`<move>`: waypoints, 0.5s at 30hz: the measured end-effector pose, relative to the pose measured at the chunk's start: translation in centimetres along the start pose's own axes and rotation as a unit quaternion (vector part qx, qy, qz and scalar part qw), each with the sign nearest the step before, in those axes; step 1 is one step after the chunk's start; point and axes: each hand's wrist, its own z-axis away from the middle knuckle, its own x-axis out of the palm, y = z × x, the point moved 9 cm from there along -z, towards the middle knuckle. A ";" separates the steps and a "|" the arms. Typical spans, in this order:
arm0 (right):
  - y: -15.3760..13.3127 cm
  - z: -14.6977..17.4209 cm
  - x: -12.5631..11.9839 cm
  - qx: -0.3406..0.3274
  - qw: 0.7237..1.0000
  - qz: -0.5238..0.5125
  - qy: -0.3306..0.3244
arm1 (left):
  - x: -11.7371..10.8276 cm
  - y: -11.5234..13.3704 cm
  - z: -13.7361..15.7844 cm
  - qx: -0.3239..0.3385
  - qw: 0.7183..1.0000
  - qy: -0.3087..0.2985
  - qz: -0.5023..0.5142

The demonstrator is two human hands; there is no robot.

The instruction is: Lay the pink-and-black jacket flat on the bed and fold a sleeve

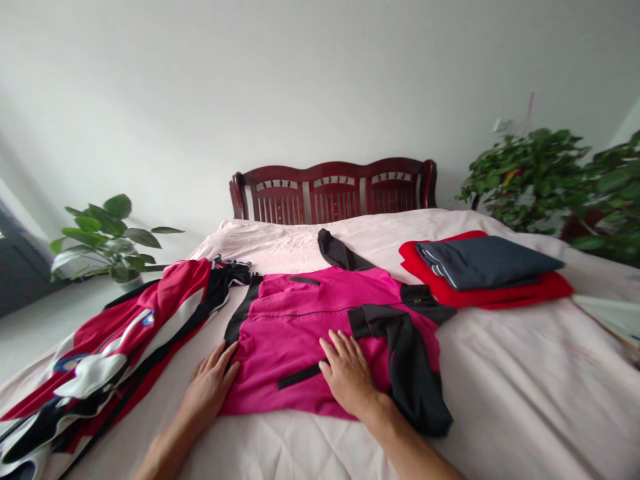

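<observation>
A magenta zip jacket (295,333) with black sleeves, hem band and collar lies front up on the bed, its hem to the left and collar to the right. The near black sleeve (410,360) is folded over the front, its cuff close to the zip; the far sleeve (340,252) points away toward the headboard. My left hand (214,375) lies flat on the near corner of the hem band, fingers stretched out. On the front beside the black pocket strip, my right hand (346,371) rests with its fingers spread. Neither hand grips the cloth.
To the left lie loose red, white and black garments (150,333). At the right, a folded dark grey garment (485,262) sits on folded red cloth (505,293). A pale pink sheet (520,387) covers the bed. Beyond are a wooden headboard (333,193) and potted plants (113,233).
</observation>
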 end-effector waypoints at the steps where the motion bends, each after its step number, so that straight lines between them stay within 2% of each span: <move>1: 0.0 0.0 0.0 0.000 1.000 0.000 0.000 | 0.0 0.0 0.0 0.001 1.000 -0.001 0.002; 15: 0.1 0.0 0.1 -0.001 1.000 -0.001 -0.001 | -0.2 0.3 0.0 0.006 1.000 0.005 0.011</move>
